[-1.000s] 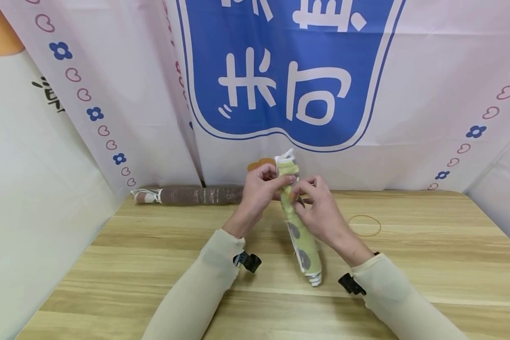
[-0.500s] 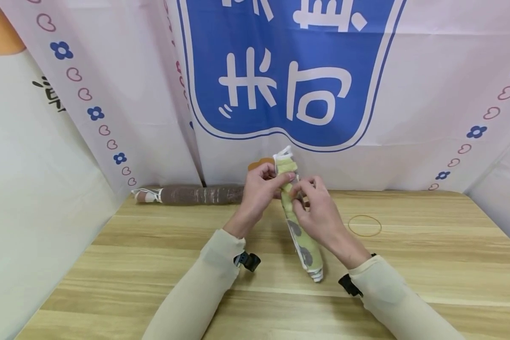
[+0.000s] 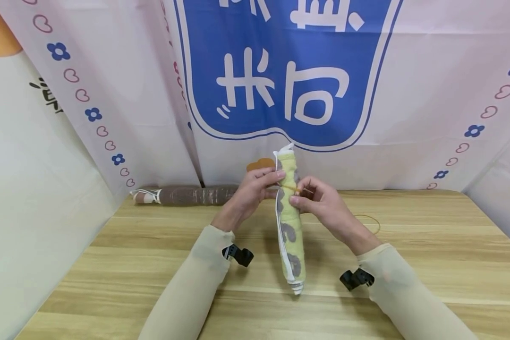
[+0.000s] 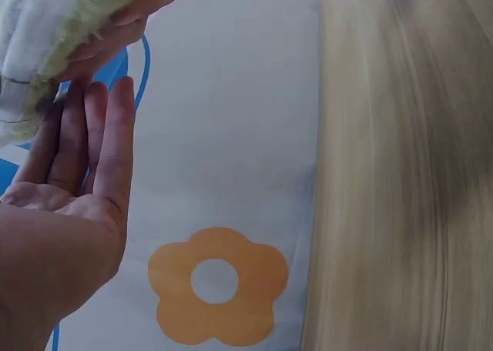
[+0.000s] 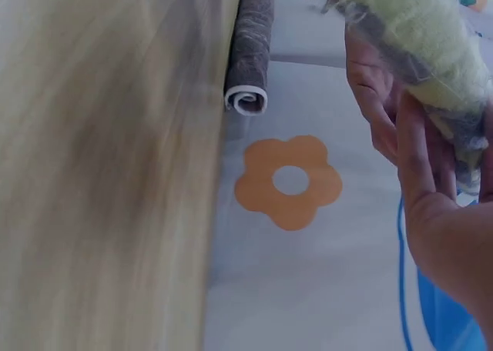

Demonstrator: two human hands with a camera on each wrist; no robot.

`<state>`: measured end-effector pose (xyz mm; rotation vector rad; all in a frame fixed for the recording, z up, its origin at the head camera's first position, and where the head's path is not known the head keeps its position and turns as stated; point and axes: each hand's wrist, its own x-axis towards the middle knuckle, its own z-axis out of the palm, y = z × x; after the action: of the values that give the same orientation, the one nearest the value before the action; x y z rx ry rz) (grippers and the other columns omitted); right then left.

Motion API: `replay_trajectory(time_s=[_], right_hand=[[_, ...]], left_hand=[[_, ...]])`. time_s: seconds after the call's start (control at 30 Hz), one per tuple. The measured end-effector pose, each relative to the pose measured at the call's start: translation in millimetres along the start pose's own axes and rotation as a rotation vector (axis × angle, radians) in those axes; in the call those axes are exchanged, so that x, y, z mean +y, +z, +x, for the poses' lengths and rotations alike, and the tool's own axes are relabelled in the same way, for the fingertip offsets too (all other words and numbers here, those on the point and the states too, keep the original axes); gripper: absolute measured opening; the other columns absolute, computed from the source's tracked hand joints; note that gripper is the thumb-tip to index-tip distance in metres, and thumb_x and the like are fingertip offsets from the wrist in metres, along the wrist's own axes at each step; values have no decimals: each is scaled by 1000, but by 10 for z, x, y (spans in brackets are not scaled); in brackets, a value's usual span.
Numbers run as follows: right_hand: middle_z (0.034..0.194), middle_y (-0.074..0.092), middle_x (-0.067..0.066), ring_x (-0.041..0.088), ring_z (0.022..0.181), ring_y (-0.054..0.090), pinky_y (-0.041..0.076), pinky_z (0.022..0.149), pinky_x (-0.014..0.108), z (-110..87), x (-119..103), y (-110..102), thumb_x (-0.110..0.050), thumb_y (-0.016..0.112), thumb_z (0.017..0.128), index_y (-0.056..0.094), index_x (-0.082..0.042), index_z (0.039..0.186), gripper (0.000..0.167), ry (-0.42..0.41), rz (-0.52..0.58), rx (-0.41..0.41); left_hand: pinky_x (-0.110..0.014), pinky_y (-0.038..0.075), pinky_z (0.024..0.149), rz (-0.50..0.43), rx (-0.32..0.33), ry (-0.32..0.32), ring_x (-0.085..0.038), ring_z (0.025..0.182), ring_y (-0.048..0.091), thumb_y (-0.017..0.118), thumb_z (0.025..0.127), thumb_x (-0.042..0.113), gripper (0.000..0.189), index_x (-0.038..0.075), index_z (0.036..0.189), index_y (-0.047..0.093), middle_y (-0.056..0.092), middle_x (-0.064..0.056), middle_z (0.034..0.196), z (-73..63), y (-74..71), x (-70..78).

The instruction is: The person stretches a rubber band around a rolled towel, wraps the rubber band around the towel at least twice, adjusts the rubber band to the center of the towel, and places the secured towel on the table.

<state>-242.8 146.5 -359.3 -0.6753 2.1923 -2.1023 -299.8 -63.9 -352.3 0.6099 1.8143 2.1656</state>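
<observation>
- Backdrop (image 3: 425,94): printed cloth, standing beyond the fingers.
- Bench (image 3: 429,274): wood-grained, below the fingers.
- Brown towel roll (image 3: 197,196): on the bench to the left, lying crosswise along its far edge; the left hand (image 3: 255,186) covers its near end from the head. The right wrist view shows that end, a white-edged spiral.
- Yellow-and-grey towel roll (image 3: 292,226): between both sets of fingers, its long axis running from the far end, just past them, back towards the person. Whether its near end touches the bench I cannot tell. Both hands are about equally near, one on each flank.
- Left hand: grips the yellow-and-grey towel roll, thumb in front; the left wrist view shows fairly straight fingers behind, which the head view hides.
- Right hand (image 3: 320,200): curled fingers seem to pinch the orange rubber band (image 3: 290,188), the thumb against the roll.
- Loose rubber band (image 3: 378,222): on the bench, right of the right fingers, partly hidden by that arm.
- Orange rubber band: across the roll's front, between the two thumbs; only the head view shows it.
</observation>
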Motion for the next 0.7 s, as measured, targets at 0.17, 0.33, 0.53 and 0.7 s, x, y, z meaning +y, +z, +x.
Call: replay_trajectory(time_s=[0.17, 0.33, 0.53, 0.7], right_hand=[[107, 59, 10, 18, 96, 66, 61, 83, 34, 16, 54, -15, -2, 67, 101, 55, -2, 106, 13, 36, 22, -5], [113, 63, 14, 25, 104, 65, 59, 85, 36, 3, 28, 14, -13, 75, 99, 56, -1, 111, 26, 34, -136, 47], [118, 56, 18, 36, 112, 65, 61, 90, 44, -12, -28, 119, -8, 83, 94, 56, -2, 109, 31, -46, -354, 99], [111, 49, 16, 35, 111, 59, 61, 91, 48, -27, -48, 207, 13, 74, 92, 61, -2, 100, 21, -217, -501, 121]], left_hand=[[-47, 58, 97, 30, 40, 5, -20, 99, 70, 70, 102, 20, 38, -7, 129, 68, 71, -10, 114, 13, 5, -20], [-39, 63, 84, 84, 148, 24, -21, 91, 73, 79, 97, 20, 31, 0, 120, 75, 73, -10, 111, 20, 54, -6], [-42, 64, 76, 152, 236, 76, -20, 82, 71, 83, 93, 18, 22, 2, 108, 77, 73, -10, 99, -7, 146, 24], [-38, 64, 70, 167, 293, 83, -18, 79, 68, 84, 91, 15, 18, 2, 102, 76, 72, -9, 93, -21, 193, 29]])
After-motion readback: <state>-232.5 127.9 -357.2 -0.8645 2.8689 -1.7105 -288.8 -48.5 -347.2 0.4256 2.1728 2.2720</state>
